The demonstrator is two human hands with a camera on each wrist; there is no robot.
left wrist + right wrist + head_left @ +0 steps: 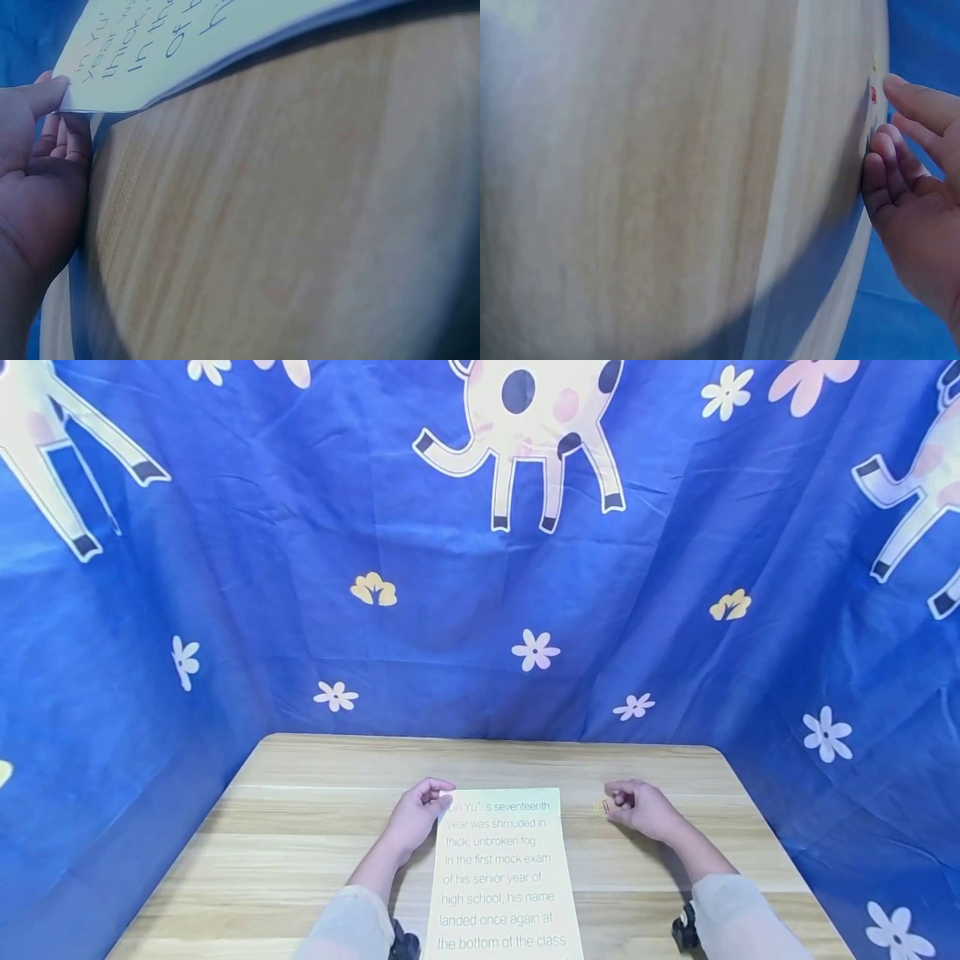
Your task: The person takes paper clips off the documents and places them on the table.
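A stack of printed paper sheets (498, 868) lies on the table with large text facing up. My left hand (416, 814) pinches its upper left corner; in the left wrist view the thumb (51, 94) is on top and the other fingers are below. To the right of the sheets, my right hand (641, 808) is over the table, its fingers loosely bent. Close to its fingertips lie a small yellow piece (597, 808) and a small red piece (606, 807), which look like paper clips. In the right wrist view, the red one (874, 95) sits just beside a fingertip, with no grip visible.
The wooden table (300, 810) has rounded far corners. A blue cloth (442, 610) printed with cows and flowers hangs behind it and along both sides. Dark wrist devices (403, 941) show at both sleeves.
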